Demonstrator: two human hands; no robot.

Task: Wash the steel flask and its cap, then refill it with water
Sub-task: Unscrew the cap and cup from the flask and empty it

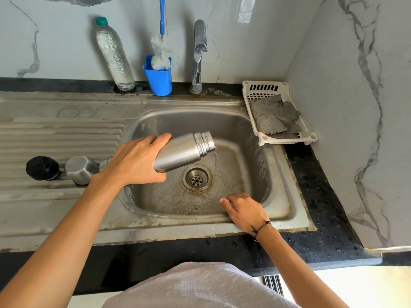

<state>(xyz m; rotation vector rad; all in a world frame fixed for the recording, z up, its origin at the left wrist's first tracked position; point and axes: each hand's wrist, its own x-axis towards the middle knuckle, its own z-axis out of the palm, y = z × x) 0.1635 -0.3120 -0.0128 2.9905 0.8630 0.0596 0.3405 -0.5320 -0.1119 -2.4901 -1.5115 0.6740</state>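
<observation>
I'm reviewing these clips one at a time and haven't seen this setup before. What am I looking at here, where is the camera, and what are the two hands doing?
There is no machine: a person wears a camera on the head, looking down at their own arms. The left hand grips the steel flask, tilted mouth-down so water runs into the sink. The right hand rests on the sink's front rim, holding nothing. On the draining board lie a black stopper and a steel cap. Behind stand a plastic water bottle, a blue cup with a bottle brush, and the tap. A white tray holds a grey cloth.

Left hand point(135, 160) tipping steel flask point(184, 151), water draining into sink point(278, 165)
</observation>
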